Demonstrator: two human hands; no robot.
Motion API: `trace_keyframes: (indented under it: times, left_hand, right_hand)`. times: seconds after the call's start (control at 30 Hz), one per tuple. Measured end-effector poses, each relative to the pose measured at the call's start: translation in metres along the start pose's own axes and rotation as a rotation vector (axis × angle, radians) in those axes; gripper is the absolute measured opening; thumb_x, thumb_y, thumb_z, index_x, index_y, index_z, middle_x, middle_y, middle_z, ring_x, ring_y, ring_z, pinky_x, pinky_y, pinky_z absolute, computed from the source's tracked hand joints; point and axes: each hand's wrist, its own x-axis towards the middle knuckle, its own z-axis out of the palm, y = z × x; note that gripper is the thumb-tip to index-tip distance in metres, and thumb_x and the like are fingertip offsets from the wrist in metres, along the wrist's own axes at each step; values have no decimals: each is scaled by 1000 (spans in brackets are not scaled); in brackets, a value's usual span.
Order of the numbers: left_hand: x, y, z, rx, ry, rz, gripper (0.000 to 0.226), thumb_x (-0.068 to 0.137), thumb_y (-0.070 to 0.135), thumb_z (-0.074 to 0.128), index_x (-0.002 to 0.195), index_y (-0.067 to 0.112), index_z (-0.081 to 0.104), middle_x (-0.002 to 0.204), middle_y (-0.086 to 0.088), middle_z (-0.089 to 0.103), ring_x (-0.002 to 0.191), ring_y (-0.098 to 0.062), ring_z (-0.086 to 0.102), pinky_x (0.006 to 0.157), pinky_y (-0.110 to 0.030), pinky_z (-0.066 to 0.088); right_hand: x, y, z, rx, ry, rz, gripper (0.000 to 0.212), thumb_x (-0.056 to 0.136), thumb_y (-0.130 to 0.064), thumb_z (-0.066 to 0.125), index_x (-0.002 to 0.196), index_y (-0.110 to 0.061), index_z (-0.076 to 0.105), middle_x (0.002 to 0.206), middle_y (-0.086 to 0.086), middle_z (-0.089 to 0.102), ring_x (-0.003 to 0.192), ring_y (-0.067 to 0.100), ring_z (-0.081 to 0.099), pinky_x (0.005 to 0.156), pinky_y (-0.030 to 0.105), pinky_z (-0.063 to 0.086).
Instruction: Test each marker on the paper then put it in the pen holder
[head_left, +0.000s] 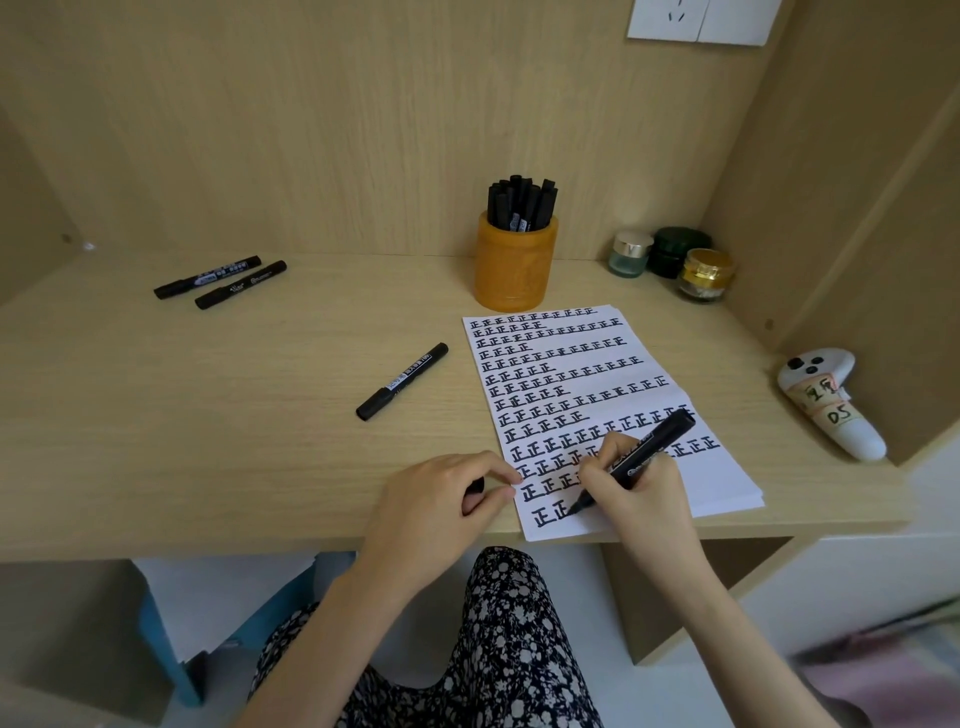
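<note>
My right hand (636, 486) grips an uncapped black marker (655, 449), its tip touching the bottom row of characters on the white paper (727, 478). My left hand (441, 499) rests at the paper's left edge, fingers curled round the marker's black cap (475, 488). An orange pen holder (514, 260) behind the paper holds several black markers. One capped marker (402, 381) lies left of the paper. Two more capped markers (208, 277) (241, 285) lie at the far left of the desk.
Three small jars (670, 262) stand at the back right corner. A white controller (826, 400) with paper labels lies at the right edge of the desk. Wooden walls enclose the desk on the back and both sides. My lap is below the front edge.
</note>
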Motion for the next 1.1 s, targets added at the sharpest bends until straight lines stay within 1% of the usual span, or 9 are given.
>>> trace_keyframes:
  times: [0.27, 0.47, 0.53, 0.63, 0.73, 0.83, 0.93, 1.03, 1.1]
  left_hand:
    - [1, 0, 1, 9, 0, 7, 12, 87, 44, 54, 98, 44, 61, 53, 12, 43, 62, -8, 49, 51, -12, 33]
    - [1, 1, 0, 9, -2, 4, 11, 87, 44, 55, 97, 44, 61, 51, 13, 41, 60, -6, 48, 51, -12, 33]
    - [0, 1, -1, 3, -10, 4, 11, 87, 44, 55, 97, 44, 61, 52, 12, 42, 58, -7, 47, 52, -12, 33]
    - [0, 3, -5, -23, -45, -13, 13, 88, 41, 54, 100, 42, 60, 55, 11, 45, 61, -6, 48, 53, -13, 33]
    - [0, 3, -10, -180, -110, -79, 23, 94, 30, 44, 112, 42, 52, 82, 23, 54, 77, 6, 52, 68, -13, 41]
    - [2, 1, -15, -382, -142, -147, 26, 98, 30, 35, 116, 48, 40, 100, 22, 55, 97, -3, 55, 91, -32, 46]
    - [4, 5, -21, -510, -92, -162, 25, 95, 25, 45, 115, 38, 42, 96, 16, 63, 91, 3, 59, 88, -25, 46]
    - [7, 11, -27, -721, -28, -229, 27, 84, 15, 64, 106, 23, 49, 97, 8, 71, 90, -3, 67, 72, -21, 51]
    - [8, 13, -29, -782, 9, -243, 27, 80, 10, 69, 100, 15, 52, 97, 3, 73, 88, -8, 69, 70, -20, 54]
  right_hand:
    - [2, 2, -3, -28, 16, -21, 29, 82, 3, 59, 60, 7, 40, 54, 9, 36, 50, 11, 29, 45, 19, 23]
    - [2, 4, -2, 16, 20, -10, 30, 81, 4, 60, 56, 1, 43, 49, 5, 44, 48, 8, 35, 48, 19, 28]
    - [3, 3, -3, 64, 36, -7, 33, 84, 2, 60, 55, -4, 45, 46, -5, 50, 46, 3, 41, 50, 15, 33]
    - [6, 0, -6, 160, 54, -8, 30, 87, -12, 67, 62, -2, 51, 46, -4, 47, 44, 5, 40, 47, 13, 33]
    - [10, -9, -8, 240, 30, 17, 33, 78, -31, 68, 67, -4, 55, 49, 3, 47, 45, 10, 41, 47, 15, 35]
    - [16, -17, -7, 368, -10, 102, 35, 80, -40, 63, 75, -6, 59, 45, -5, 45, 48, 15, 40, 52, 24, 31]
    - [23, -26, 0, 414, -25, 109, 24, 90, -25, 61, 69, -14, 57, 43, -6, 43, 45, 14, 40, 52, 28, 28]
    - [28, -35, 8, 398, -41, 71, 36, 88, -21, 65, 55, -23, 50, 44, 0, 45, 41, 13, 39, 42, 20, 30]
    - [29, -41, 14, 373, -41, 24, 39, 87, -21, 67, 55, -18, 45, 43, 0, 40, 40, 13, 34, 40, 18, 28]
